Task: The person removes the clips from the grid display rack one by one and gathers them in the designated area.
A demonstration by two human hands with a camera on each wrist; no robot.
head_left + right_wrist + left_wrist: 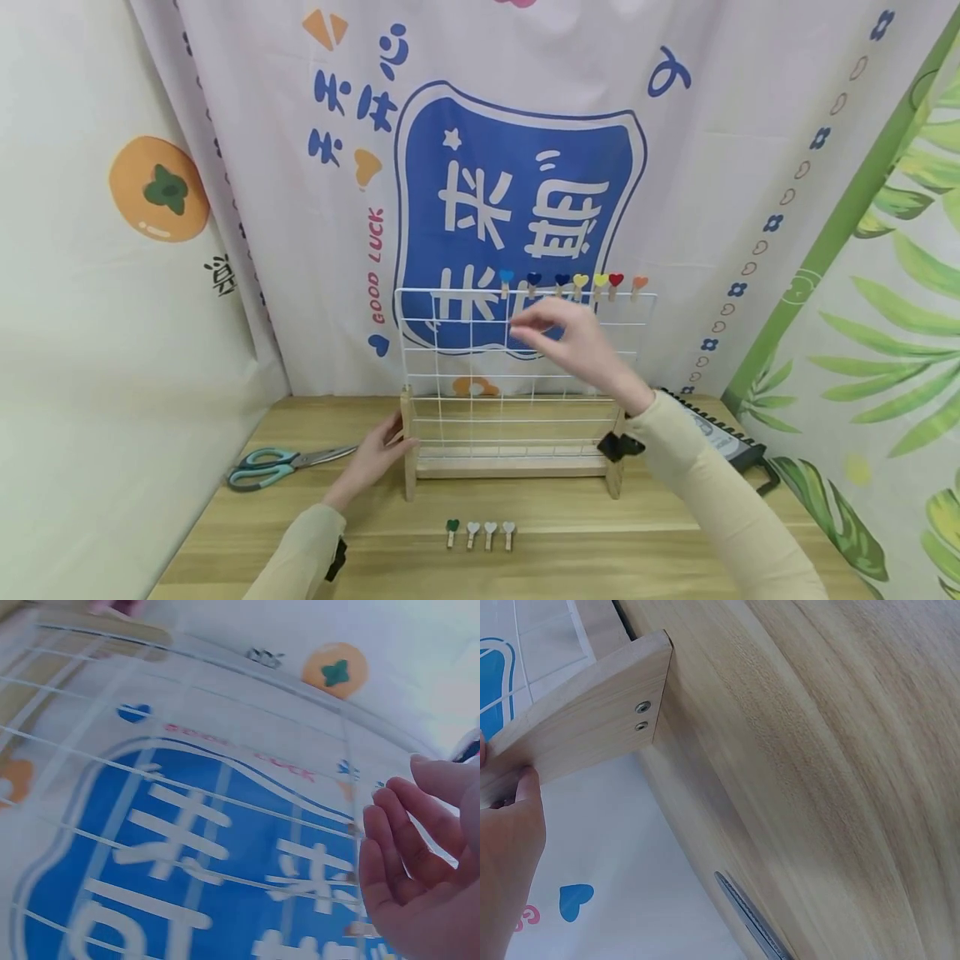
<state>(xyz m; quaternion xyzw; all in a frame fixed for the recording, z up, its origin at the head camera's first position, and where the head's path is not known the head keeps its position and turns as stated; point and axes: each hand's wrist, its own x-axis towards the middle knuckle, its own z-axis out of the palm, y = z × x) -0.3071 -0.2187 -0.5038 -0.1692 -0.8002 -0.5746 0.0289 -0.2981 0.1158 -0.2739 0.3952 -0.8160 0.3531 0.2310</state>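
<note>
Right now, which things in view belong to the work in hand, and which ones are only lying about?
Seem to belong:
white wire grid in its wooden stand, which the left hand grips;
seven heart clothespins clipped along the grid's top;
four loose heart clothespins: one green, three white.

Seem just lying about:
teal-handled scissors;
spiral-bound item, partly behind the right sleeve.

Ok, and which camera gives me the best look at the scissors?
The head view: it shows the scissors with handles and blades together. The left wrist view catches only the blade end at its bottom edge, with no handles; the right wrist view doesn't show them.
</note>
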